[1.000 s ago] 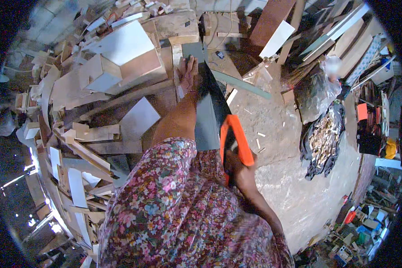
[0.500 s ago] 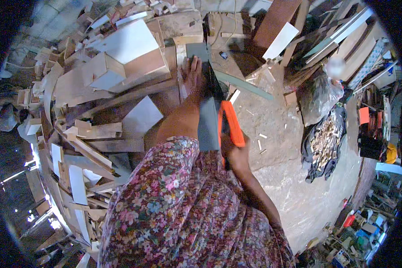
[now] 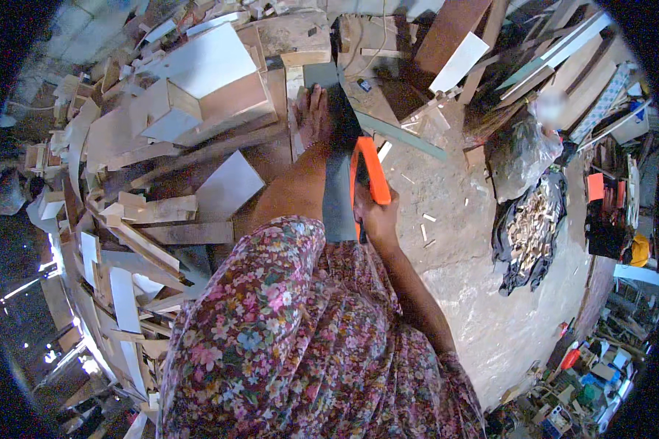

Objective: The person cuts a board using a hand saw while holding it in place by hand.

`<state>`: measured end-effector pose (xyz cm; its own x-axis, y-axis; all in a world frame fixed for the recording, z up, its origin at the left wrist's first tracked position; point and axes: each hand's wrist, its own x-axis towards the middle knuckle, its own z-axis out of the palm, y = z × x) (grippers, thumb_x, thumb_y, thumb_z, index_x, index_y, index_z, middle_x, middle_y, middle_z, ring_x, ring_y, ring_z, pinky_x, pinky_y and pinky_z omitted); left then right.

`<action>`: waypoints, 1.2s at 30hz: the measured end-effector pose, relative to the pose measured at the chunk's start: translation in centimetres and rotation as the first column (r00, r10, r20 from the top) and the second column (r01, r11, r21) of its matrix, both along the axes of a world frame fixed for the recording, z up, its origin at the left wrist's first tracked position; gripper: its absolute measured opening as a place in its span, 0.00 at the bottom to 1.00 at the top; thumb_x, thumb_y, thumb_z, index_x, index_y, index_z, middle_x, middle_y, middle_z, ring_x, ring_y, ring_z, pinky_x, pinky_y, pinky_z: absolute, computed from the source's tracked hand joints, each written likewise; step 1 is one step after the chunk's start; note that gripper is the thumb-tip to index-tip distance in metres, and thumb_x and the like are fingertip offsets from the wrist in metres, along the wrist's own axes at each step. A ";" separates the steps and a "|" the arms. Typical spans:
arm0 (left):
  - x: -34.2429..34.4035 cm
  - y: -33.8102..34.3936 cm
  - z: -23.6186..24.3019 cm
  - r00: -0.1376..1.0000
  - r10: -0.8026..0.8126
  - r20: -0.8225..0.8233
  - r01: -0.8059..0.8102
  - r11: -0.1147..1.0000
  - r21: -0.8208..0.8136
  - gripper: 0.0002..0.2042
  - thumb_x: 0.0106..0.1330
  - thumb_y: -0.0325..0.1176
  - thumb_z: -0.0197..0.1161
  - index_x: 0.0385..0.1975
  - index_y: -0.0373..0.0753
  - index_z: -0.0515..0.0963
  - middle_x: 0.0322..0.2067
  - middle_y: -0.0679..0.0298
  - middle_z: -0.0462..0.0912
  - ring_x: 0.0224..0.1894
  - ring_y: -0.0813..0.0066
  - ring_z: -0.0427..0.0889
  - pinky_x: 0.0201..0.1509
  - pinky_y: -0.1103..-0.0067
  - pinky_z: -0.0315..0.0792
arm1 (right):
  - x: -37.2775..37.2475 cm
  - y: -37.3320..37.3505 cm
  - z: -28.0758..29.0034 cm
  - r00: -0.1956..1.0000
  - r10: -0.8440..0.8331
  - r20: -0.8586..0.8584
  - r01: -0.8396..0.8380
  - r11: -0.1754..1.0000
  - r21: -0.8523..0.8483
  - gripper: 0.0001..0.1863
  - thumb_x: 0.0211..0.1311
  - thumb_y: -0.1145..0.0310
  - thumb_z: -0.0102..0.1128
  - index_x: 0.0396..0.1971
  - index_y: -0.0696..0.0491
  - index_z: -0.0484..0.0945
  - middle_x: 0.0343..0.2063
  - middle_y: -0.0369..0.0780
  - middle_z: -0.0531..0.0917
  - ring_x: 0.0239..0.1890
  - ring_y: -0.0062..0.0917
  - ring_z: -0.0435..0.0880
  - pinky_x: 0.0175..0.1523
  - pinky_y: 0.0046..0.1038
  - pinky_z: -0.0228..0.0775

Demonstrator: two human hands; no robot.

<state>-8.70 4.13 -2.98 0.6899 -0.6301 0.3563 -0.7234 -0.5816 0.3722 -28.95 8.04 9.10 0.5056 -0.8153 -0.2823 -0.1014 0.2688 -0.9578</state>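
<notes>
A long grey board runs away from my body. My left hand lies on its far part, fingers stretched out, pressing down along the left side. My right hand is wrapped round the orange handle of a handsaw at the board's right edge. The saw's blade is hard to make out against the dark strip along the board. Under the left hand and beside the board is a pale wooden piece.
Left of the board stand a white-topped wooden box, a loose white panel and piled offcuts. A green strip of wood lies on the floor at right. Farther right is a black sheet with wood scraps, near a plastic bag.
My right hand has pushed the handsaw forward, away from my body, along the board's right edge. The left hand stays in place on the board.
</notes>
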 end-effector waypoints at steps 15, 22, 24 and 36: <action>0.4 -0.2 -0.5 0.998 -0.004 -0.057 0.009 0.996 0.083 0.24 0.57 0.34 0.47 0.57 0.44 0.62 0.63 0.69 0.52 0.66 0.62 0.44 0.66 0.60 0.34 | 1.2 -2.0 -2.2 0.991 0.074 -0.109 -0.050 0.977 0.206 0.04 0.53 0.72 0.54 0.23 0.56 0.72 0.16 0.32 0.71 0.19 0.15 0.68 0.23 0.20 0.60; 0.1 0.7 -0.3 0.996 -0.093 0.002 0.093 0.993 -0.069 0.24 0.56 0.34 0.48 0.56 0.40 0.63 0.63 0.65 0.52 0.66 0.60 0.45 0.65 0.57 0.38 | -3.8 2.9 6.8 0.968 0.101 -0.229 -0.077 0.991 0.113 0.09 0.49 0.70 0.59 0.29 0.58 0.74 0.20 0.34 0.76 0.22 0.17 0.72 0.28 0.21 0.64; 0.5 0.3 -0.7 0.997 -0.079 -0.026 0.076 0.991 -0.113 0.25 0.55 0.34 0.48 0.56 0.40 0.62 0.62 0.64 0.52 0.66 0.60 0.46 0.65 0.57 0.39 | -4.5 3.3 7.3 0.980 0.077 -0.181 -0.062 0.994 0.087 0.08 0.50 0.70 0.59 0.29 0.58 0.74 0.20 0.34 0.76 0.22 0.17 0.71 0.28 0.21 0.64; 0.5 0.1 -2.3 0.986 -0.061 0.154 0.050 0.996 0.076 0.26 0.57 0.36 0.46 0.59 0.42 0.58 0.63 0.67 0.51 0.66 0.62 0.44 0.65 0.57 0.35 | -0.3 0.7 2.7 0.998 0.052 -0.035 -0.060 0.955 -0.291 0.09 0.51 0.72 0.53 0.15 0.54 0.66 0.10 0.32 0.67 0.11 0.15 0.64 0.15 0.20 0.53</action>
